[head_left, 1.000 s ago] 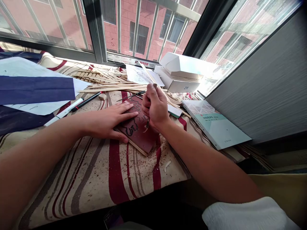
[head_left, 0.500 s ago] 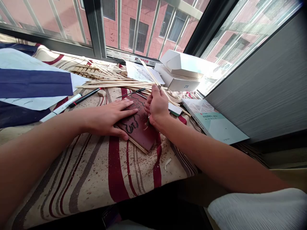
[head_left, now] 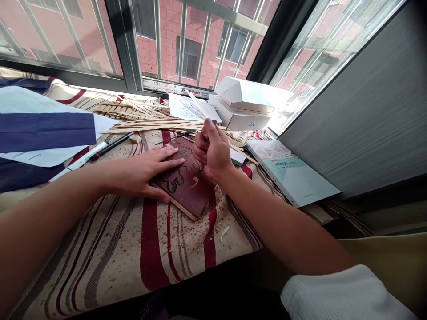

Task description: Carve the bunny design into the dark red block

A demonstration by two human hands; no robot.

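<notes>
ZTE, on a white box (head_left: 233, 121)

**Dark red and cream filled my view**

I saw a cream cloth (head_left: 110, 249) banded with dark red and brown stripes and flecked with reddish-brown shavings. On it lay a dark red block (head_left: 182, 186) marked with curving black lines. To the left I had a navy blue sheet (head_left: 43, 129) on pale paper (head_left: 33, 95); to the right, a teal-and-white book (head_left: 293, 175). A white box (head_left: 238, 115) stood against red brick (head_left: 190, 40).

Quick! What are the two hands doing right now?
Left hand: open, lying flat on the dark red carved wooden block.
Right hand: closed, holding a small carving tool.
</notes>
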